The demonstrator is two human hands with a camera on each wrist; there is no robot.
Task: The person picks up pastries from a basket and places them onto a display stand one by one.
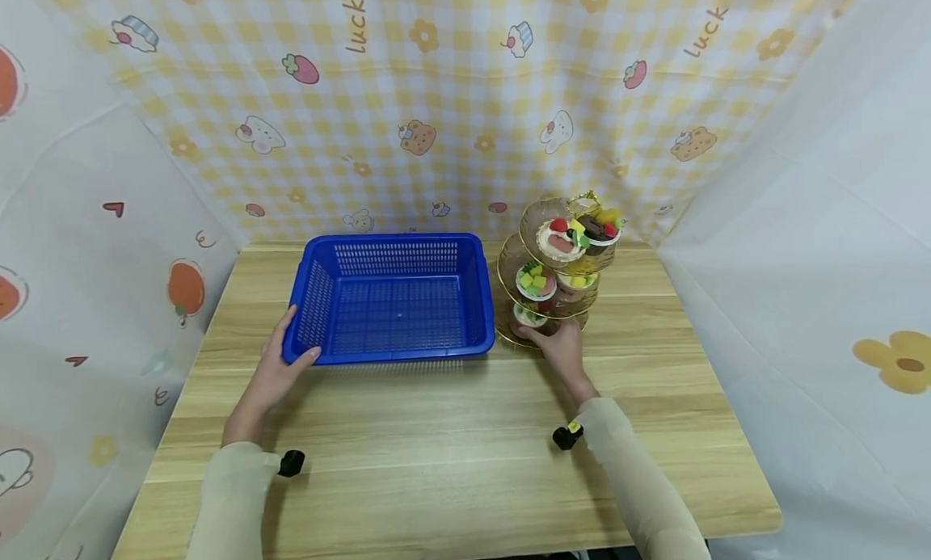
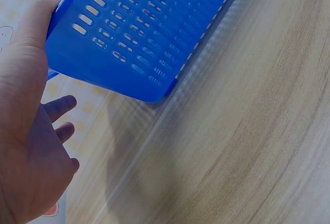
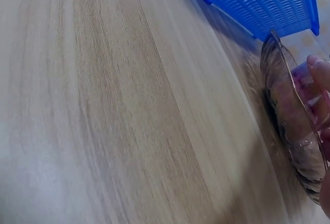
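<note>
A blue plastic basket [image 1: 400,356] with slotted walls sits on the table, left of centre. My left hand [image 1: 280,364] grips its front left corner, thumb over the rim; the left wrist view shows the other fingers spread below the basket wall [image 2: 121,43]. To the right stands a three-tier gold-rimmed dessert stand [image 1: 533,214] of amber see-through plates. On its lowest plate [image 3: 289,105], my right hand [image 1: 563,351] holds a small dessert cup [image 1: 528,315] with a pale top. Part of that cup is hidden by the plate above and my fingers.
Two fruit-topped dessert cups, one cream [image 1: 558,243] and one chocolate [image 1: 598,235], fill the top plate. Two more cups [image 1: 537,282] sit on the middle plate. A checked curtain [image 1: 451,99] hangs behind the wooden table [image 1: 436,463].
</note>
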